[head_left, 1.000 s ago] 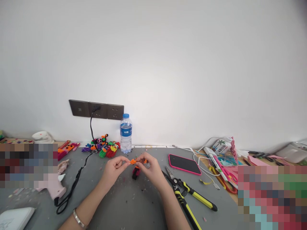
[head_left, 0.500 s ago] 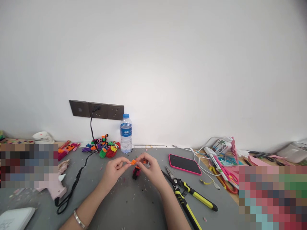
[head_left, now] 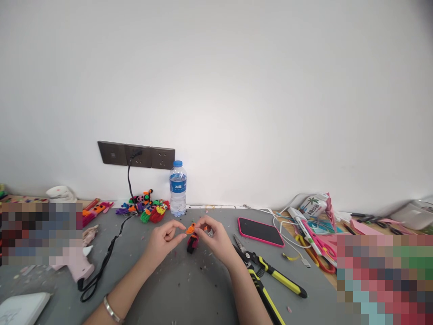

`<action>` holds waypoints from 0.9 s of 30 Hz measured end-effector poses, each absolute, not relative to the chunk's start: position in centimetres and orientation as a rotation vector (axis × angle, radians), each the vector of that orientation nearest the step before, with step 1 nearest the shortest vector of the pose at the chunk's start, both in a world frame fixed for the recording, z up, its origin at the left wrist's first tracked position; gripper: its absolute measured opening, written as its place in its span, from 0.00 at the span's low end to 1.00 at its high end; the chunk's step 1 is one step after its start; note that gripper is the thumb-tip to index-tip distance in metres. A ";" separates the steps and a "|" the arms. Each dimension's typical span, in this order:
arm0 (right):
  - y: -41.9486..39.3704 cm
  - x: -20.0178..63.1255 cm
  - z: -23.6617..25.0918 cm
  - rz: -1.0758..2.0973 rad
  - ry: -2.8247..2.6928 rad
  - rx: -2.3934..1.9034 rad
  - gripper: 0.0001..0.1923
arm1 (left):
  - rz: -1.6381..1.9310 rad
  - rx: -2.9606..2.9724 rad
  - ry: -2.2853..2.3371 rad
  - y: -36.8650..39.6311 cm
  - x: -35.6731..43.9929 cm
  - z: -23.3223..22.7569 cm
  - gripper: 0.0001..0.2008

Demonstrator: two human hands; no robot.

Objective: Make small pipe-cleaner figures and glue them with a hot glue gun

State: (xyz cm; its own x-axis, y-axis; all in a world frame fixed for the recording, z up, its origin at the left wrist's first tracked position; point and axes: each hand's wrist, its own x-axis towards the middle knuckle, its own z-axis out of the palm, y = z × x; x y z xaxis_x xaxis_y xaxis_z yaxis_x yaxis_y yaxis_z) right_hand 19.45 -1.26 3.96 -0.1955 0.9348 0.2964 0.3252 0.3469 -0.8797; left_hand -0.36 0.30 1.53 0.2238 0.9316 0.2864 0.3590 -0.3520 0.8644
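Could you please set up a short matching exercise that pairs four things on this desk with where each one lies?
Things:
1. water bottle
2. phone
3. pliers
4. orange piece

Places:
A. pinched in the right hand
B. upright by the wall
C. near edge, right of the right forearm
D. flat, right of both hands

Pairs: 1-B, 2-D, 3-C, 4-A

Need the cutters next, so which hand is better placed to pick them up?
Probably the right hand: the cutters lie on the mat just beside its wrist. The left hand is farther off, though the right hand's fingers currently pinch the orange piece.
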 end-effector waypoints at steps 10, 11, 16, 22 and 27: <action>-0.9 19.2 3.0 0.677 -1.878 -1.091 0.07 | 1.053 1.789 1.261 0.3 0.0 1.7 0.13; -1.0 19.1 3.1 0.671 -1.884 -1.091 0.07 | 1.037 1.773 1.260 0.3 0.0 1.6 0.14; -1.1 19.0 3.2 0.638 -1.894 -1.108 0.07 | 1.026 1.760 1.264 0.2 0.1 1.8 0.13; -1.0 18.9 3.0 0.647 -1.902 -1.091 0.08 | 1.078 1.814 1.315 0.3 0.2 1.8 0.12; -1.1 18.8 3.1 0.589 -1.924 -1.102 0.09 | 1.043 1.823 1.309 0.2 0.3 1.5 0.14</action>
